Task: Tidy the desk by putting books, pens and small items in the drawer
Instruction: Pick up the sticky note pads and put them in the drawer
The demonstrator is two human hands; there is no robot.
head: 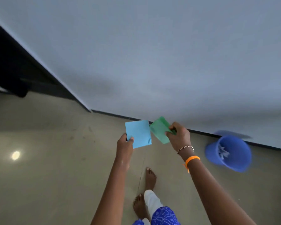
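At the bottom centre of the frame, a person's two bare feet (150,176) stand on a smooth beige floor (55,168), below white trousers and a blue patterned garment (165,215). Both forearms reach up from the lower edge toward the middle of the picture. The left hand (124,145) pinches the lower left corner of a light blue square sheet of paper (139,133) between thumb and fingers, holding it upright and facing the camera. Just to its right, the right hand (178,137), wearing a beaded bracelet (185,147) and an orange band (192,159) at the wrist, grips a green sheet of paper (159,129) that is bent or folded, fingers curled round its right edge. The two sheets' near edges meet or overlap slightly at centre frame; which, the blur does not allow telling. At the right edge, on the floor against the wall, a blue plastic bucket (229,151) appears motion-blurred, with pale crumpled pieces inside it that cannot be identified. Beyond, a pale grey wall (152,54) with a dark skirting strip fills the upper frame, and a dark shape occupies the upper left. A round light glare (15,155) shines on the floor at left.
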